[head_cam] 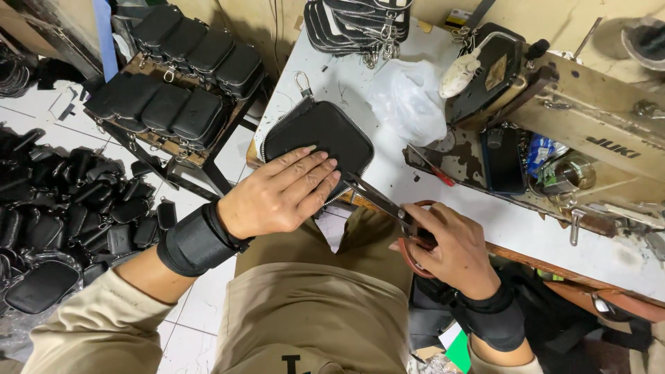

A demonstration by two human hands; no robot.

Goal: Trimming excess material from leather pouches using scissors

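Observation:
My left hand (280, 194) lies flat, fingers spread, on a small black zippered pouch (320, 131) with a metal clasp, pressing it against the white table's (499, 221) near edge. My right hand (450, 249) grips a pair of scissors (377, 197) by their reddish-brown handles. The blades point up-left and their tips reach the pouch's lower right edge, beside my left fingertips. Both wrists wear black bands.
A sewing machine (554, 104) stands at the right of the table, with a crumpled clear plastic bag (409, 100) beside it. A stack of finished pouches (360, 24) lies at the table's far edge. More pouches fill a stool (180, 76) and the floor at left (62, 215).

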